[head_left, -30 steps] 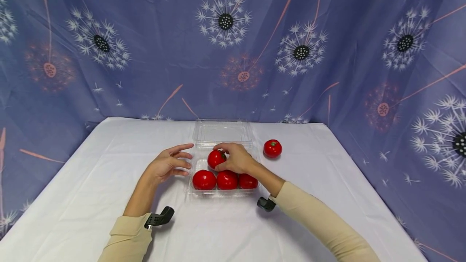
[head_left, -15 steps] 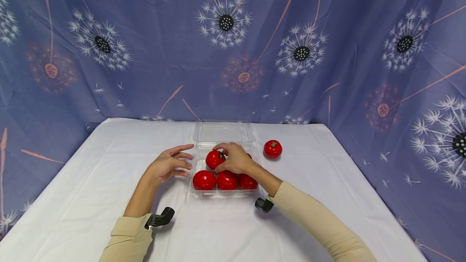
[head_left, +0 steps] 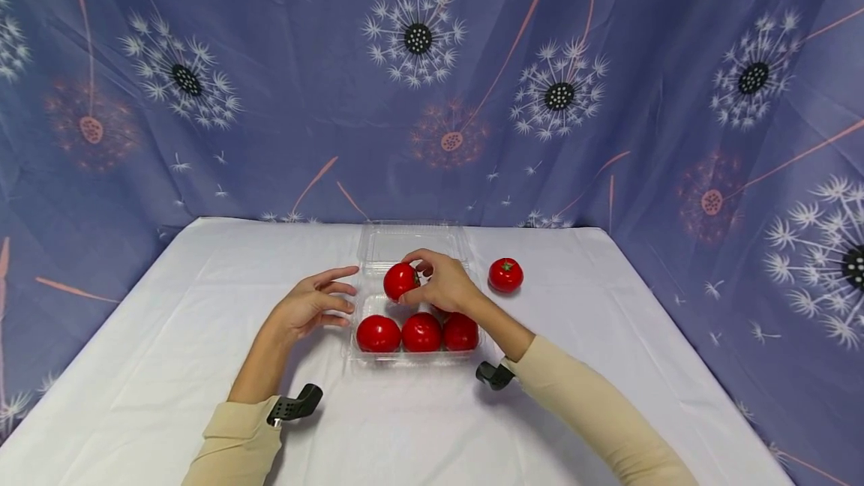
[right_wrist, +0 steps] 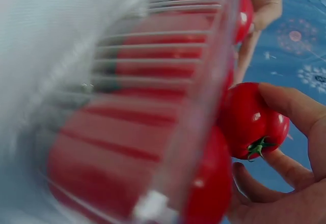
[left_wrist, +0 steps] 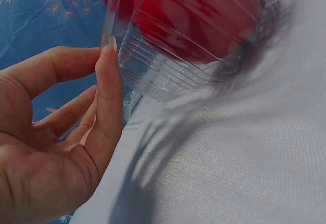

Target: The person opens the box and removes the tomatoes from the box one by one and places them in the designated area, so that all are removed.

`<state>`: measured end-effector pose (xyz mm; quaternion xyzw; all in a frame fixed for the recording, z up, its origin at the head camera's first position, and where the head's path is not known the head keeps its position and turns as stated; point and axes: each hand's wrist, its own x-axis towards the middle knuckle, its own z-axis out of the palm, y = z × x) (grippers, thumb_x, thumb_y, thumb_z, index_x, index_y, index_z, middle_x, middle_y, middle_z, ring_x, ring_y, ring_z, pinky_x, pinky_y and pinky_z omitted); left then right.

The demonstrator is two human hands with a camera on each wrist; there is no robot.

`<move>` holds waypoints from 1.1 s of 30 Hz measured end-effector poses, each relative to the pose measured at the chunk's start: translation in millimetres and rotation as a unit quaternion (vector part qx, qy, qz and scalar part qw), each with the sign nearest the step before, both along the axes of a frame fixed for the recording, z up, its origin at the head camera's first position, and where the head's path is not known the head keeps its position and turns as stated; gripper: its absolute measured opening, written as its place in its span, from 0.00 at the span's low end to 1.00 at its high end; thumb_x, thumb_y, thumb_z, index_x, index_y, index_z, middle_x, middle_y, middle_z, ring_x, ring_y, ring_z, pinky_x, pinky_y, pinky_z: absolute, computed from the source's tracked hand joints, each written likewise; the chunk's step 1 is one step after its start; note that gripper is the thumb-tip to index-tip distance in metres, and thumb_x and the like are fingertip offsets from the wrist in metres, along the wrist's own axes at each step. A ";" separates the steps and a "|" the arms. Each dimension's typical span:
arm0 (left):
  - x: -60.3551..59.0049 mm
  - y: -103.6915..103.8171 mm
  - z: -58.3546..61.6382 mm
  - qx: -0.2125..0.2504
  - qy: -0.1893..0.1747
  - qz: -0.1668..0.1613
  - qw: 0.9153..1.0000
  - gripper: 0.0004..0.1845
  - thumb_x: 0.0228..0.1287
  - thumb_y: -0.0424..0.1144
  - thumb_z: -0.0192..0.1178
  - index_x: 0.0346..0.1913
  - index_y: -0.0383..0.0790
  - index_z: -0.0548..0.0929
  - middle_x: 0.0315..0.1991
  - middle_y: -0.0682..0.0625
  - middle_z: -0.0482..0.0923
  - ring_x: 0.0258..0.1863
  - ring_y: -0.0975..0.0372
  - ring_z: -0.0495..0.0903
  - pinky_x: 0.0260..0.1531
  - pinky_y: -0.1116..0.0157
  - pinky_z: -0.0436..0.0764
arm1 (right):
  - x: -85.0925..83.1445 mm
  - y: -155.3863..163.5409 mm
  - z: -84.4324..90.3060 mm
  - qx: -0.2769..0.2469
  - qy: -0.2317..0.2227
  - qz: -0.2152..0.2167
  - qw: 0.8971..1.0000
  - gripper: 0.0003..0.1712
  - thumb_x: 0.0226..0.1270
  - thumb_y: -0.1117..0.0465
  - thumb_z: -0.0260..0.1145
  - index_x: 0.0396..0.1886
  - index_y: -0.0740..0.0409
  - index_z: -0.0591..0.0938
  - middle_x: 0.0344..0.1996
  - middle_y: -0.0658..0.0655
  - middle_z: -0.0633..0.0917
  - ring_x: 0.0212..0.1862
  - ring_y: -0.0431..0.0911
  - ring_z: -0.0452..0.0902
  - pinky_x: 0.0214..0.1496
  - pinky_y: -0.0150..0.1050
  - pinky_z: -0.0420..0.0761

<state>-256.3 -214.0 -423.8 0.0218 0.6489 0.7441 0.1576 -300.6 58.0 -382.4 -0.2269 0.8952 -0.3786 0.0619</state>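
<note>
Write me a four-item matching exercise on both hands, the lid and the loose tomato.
1. Right hand
2. Left hand
3. Lid
4. Loose tomato

A. Beside the container's left edge
B. On the white cloth, right of the container
C. Gripping a red tomato
D. Open, at the container's far side

Pairs: 1-C, 2-A, 3-D, 4-B

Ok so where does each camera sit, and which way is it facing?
Head: on the head, looking forward and down at the table and clear container; left hand, right hand and beige sleeves show.
Left wrist: on that wrist, facing the clear container's ridged side; only the left hand shows.
Right wrist: on that wrist, facing the clear container's ridged wall and the held tomato; the right hand shows, part of the left hand beyond.
Shared: head and right wrist views both show the held tomato and both hands.
</note>
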 end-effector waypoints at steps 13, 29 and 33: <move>-0.2 1.1 -0.5 0.003 0.002 -0.001 1.000 0.43 0.59 0.21 0.63 0.78 0.35 0.60 0.49 0.44 0.78 0.31 0.62 0.84 0.32 0.64 0.89 | 2.1 31.6 20.3 -0.061 -0.012 -0.037 0.997 0.36 0.50 0.56 0.82 0.59 0.46 0.76 0.55 0.56 0.83 0.58 0.52 0.81 0.54 0.49 0.87; -0.9 -0.1 -2.0 0.013 0.002 -0.002 1.000 0.43 0.58 0.21 0.63 0.78 0.36 0.61 0.48 0.44 0.77 0.31 0.62 0.84 0.31 0.64 0.89 | 6.0 67.0 25.2 -0.064 0.020 -0.084 0.994 0.36 0.55 0.54 0.79 0.66 0.45 0.80 0.56 0.59 0.83 0.57 0.57 0.82 0.51 0.49 0.87; -0.9 -0.1 -1.8 0.015 0.005 -0.004 1.000 0.43 0.58 0.20 0.63 0.78 0.35 0.61 0.47 0.45 0.77 0.31 0.62 0.84 0.31 0.64 0.89 | 4.0 74.0 23.7 -0.062 0.019 -0.086 0.994 0.37 0.56 0.55 0.78 0.67 0.48 0.79 0.58 0.61 0.82 0.56 0.59 0.82 0.49 0.47 0.88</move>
